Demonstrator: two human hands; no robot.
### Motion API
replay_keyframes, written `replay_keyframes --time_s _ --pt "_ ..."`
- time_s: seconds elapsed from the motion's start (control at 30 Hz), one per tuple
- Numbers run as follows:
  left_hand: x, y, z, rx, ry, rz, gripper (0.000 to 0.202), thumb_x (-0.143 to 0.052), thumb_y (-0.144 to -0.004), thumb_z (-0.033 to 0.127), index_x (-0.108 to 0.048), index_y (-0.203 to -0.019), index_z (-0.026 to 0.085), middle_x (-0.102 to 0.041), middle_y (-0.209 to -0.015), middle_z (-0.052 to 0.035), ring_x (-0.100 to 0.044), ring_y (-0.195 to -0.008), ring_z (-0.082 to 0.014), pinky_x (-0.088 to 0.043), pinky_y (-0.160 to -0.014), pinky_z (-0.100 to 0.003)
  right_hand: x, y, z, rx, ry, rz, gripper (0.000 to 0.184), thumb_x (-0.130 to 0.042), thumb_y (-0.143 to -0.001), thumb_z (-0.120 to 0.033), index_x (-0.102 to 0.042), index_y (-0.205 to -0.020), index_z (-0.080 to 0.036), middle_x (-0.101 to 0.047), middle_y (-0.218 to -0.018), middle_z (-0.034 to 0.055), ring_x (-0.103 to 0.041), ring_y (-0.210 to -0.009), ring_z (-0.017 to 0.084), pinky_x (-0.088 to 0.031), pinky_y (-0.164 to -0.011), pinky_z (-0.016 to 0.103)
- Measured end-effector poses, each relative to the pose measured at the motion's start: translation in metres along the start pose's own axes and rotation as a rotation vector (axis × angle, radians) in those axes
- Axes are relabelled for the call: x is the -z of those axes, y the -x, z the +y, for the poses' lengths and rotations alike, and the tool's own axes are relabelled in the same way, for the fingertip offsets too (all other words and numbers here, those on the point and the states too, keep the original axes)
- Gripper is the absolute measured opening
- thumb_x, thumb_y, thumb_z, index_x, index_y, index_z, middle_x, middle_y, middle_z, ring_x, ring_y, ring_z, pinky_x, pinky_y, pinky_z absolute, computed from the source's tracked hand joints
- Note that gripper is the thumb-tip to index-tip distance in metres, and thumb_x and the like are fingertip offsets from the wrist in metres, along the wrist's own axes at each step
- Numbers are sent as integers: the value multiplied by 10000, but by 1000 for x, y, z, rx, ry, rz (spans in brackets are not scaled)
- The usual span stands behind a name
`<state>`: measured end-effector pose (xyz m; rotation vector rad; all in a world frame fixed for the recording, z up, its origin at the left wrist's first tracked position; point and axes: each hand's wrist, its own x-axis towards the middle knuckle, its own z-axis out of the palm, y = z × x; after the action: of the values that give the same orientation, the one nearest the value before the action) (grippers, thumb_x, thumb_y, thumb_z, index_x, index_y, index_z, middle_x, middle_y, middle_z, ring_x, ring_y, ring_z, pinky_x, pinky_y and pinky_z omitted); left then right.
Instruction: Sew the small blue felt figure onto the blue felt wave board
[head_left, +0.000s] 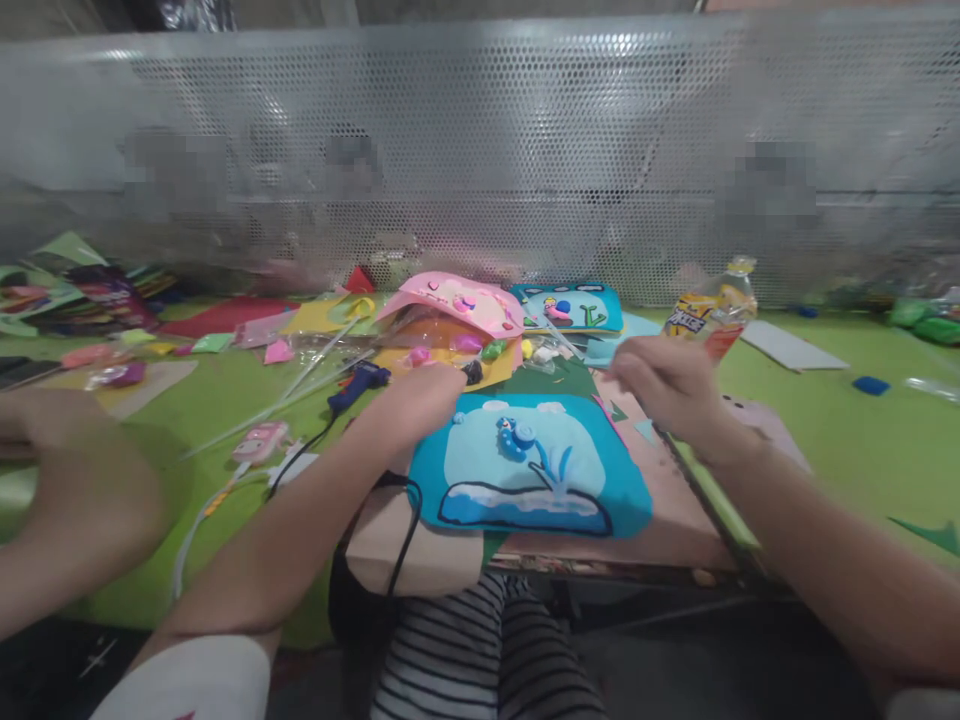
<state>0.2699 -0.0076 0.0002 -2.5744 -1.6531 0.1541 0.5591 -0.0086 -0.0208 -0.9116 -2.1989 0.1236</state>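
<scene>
A blue felt piece (529, 468) with a small whale figure lies on the table edge right in front of me. My left hand (420, 392) is closed just above its upper left corner, with a small dark thing (472, 372) at its fingertips. My right hand (667, 385) is curled closed beyond the upper right corner; what it holds is hidden. A blue glue gun (358, 383) lies just left of my left hand, its black cord trailing toward me.
Another person's arm (75, 500) reaches in at the far left. Pink felt (457, 298), a second blue felt picture (570, 306), clay bits, paper scraps and a plastic bottle (712, 312) litter the green table (825, 430). A perforated metal screen (480, 150) runs along the back.
</scene>
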Motion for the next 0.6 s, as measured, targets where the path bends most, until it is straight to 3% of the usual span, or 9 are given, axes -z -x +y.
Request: replay_keyframes --time_s 0.1,0.2,0.3,0.47,0.6 --pt "-17 -13 14 -91 23 90 364 -361 -730 4 -604 -975 119 -628 -956 -129 -580 -879 -199 -421 -723 -284 -25 -1 27 -164 -14 61 479 -333 -929 -452 -589 -654 -155 -512 -506 0 -468 -479 102 -348 -491 231" --pt "-29 -20 24 -147 101 224 437 -336 -755 0 -552 -1114 123 -590 -1049 -118 -542 -974 -183 -423 -818 -281 -42 2 51 -183 47 -115 455 -349 -915 -440 -604 -670 -154 -555 -544 10 -496 -515 112 -342 -525 228" --pt "-38 -23 23 -111 74 275 455 -327 -767 -5 -529 -1157 115 -567 -1086 -130 -518 -1020 -196 -419 -864 -300 -49 6 59 -129 153 -220 422 -365 -910 -402 -611 -669 -157 -581 -574 26 -510 -552 122 -331 -556 233" --pt "-49 -23 11 105 -87 189 394 -352 -778 -1 -549 -1117 34 -569 -1062 -220 -537 -1032 -285 -441 -850 -390 -59 9 58 -79 338 -266 396 -378 -911 -351 -601 -638 -170 -622 -609 44 -556 -593 139 -329 -574 242" --pt "-55 -22 -1 112 -67 30 323 -365 -775 -1 -635 -940 65 -611 -986 -205 -481 -1153 -305 -449 -865 -375 -59 10 57 -22 230 -303 297 -391 -895 -254 -659 -808 -158 -693 -823 84 -623 -748 173 -418 -667 262"
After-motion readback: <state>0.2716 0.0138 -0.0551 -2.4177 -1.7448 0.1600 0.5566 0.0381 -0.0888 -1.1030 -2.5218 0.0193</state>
